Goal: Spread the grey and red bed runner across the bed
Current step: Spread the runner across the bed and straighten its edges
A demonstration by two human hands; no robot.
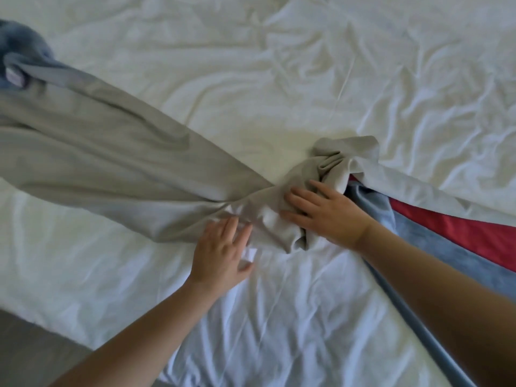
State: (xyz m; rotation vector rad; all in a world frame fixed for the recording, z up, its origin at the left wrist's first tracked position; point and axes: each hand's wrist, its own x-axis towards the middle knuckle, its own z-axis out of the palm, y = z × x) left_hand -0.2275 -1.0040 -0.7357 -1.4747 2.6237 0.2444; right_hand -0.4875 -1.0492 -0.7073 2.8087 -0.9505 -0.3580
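The bed runner (106, 160) lies twisted across the white bed (251, 79), its plain grey underside up on the left and bunched in a knot-like wad at the middle. On the right its red band and blue-grey face show. My right hand (324, 210) presses on the bunched middle with fingers curled into the folds. My left hand (220, 252) rests flat, fingers spread, on the runner's lower edge where a small white label sticks out.
The white sheet is heavily wrinkled all around. The runner's far left end hangs off the bed by a blurred blue shape (25, 40). Grey floor (33, 347) shows at the lower left past the mattress edge.
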